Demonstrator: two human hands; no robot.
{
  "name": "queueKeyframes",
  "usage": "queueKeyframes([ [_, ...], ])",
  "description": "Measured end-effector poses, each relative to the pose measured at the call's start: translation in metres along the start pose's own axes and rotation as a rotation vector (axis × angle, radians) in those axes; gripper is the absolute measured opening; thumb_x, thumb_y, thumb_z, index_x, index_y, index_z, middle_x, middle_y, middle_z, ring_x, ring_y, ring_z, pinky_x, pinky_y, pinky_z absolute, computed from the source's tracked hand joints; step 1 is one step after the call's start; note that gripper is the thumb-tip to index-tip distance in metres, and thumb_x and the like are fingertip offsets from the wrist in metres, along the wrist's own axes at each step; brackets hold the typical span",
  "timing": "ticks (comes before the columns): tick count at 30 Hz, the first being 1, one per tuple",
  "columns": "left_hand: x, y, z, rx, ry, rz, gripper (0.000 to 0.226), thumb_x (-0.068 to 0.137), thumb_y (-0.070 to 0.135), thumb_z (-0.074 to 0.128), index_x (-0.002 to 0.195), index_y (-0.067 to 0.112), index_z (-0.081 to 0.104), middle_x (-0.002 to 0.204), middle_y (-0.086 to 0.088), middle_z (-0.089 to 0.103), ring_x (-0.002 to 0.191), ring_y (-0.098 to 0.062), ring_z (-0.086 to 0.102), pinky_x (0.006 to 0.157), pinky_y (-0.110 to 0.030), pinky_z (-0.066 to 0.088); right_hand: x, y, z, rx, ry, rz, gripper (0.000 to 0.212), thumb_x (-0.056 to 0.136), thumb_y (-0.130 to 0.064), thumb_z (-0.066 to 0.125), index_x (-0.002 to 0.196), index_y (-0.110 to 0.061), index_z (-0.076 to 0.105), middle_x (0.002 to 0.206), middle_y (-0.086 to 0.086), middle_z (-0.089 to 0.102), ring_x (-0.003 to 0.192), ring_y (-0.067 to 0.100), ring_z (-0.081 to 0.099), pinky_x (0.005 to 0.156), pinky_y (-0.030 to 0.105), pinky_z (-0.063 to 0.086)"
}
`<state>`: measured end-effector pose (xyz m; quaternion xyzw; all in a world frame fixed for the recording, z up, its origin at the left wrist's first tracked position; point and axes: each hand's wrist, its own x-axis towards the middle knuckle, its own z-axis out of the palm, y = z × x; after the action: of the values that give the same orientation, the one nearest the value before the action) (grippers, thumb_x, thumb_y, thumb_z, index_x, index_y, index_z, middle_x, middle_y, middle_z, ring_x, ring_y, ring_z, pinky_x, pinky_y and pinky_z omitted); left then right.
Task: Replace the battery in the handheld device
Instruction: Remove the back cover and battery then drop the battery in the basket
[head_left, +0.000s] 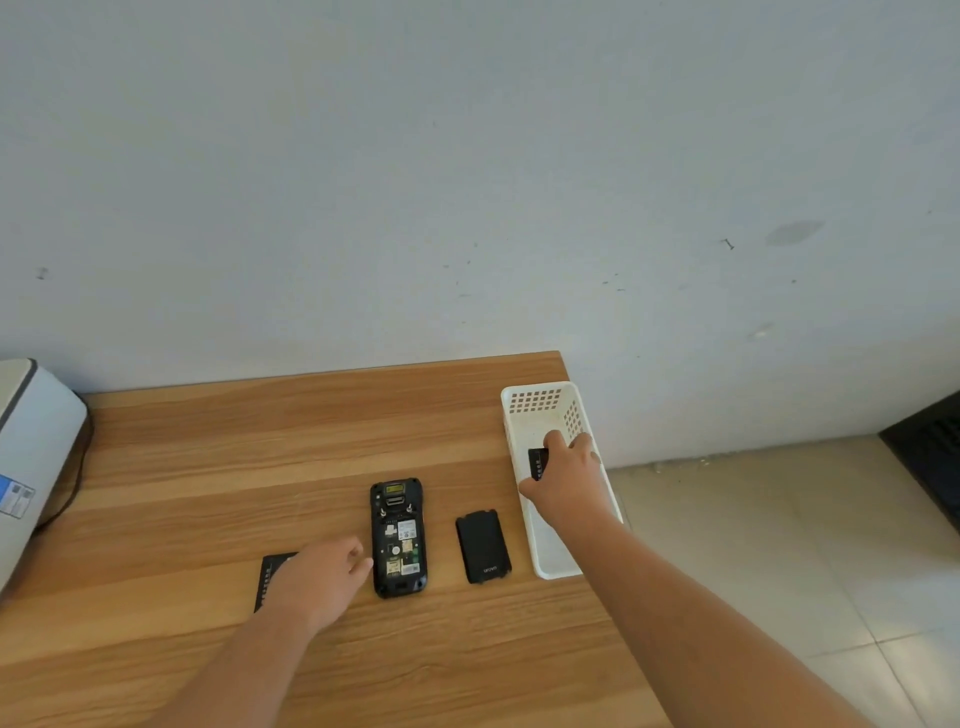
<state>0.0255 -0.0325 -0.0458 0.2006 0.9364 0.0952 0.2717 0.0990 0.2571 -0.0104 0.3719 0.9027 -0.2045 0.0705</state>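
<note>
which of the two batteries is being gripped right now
The battery in the white basket: the right hand grips it. The other battery lies flat on the table, beside the left hand.

The surface (311, 431) is smooth wood-grain laminate; the perforated basket (535, 402) white plastic; the back cover (483, 545) seemingly matt black plastic.
</note>
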Motion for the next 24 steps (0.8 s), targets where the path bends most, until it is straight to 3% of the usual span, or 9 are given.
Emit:
queueKeyframes([
  [5,-0.004,-0.004,0.001,-0.013,-0.036,-0.071,0.034,0.098,0.045,0.043,0.127,0.031,0.054,0.116,0.007,0.064,0.095,-0.008,0.059,0.083,-0.028,0.051,0.007,0.015,0.012,-0.043,-0.06,0.004,0.061,0.079,-0.035,0.071,0.129,-0.024,0.038,0.135,0.011,0.037,0.115,0.029,0.048,0.088,0.044,0.056],
  [24,-0.007,-0.008,0.013,-0.026,-0.078,-0.136,0.037,0.099,0.043,0.045,0.131,0.028,0.053,0.117,0.006,0.064,0.093,-0.005,0.059,0.077,-0.022,0.047,0.024,0.032,0.048,-0.106,-0.256,0.016,0.045,0.086,-0.03,0.066,0.121,-0.019,0.04,0.127,0.012,0.036,0.101,0.03,0.054,0.08,0.044,0.056],
])
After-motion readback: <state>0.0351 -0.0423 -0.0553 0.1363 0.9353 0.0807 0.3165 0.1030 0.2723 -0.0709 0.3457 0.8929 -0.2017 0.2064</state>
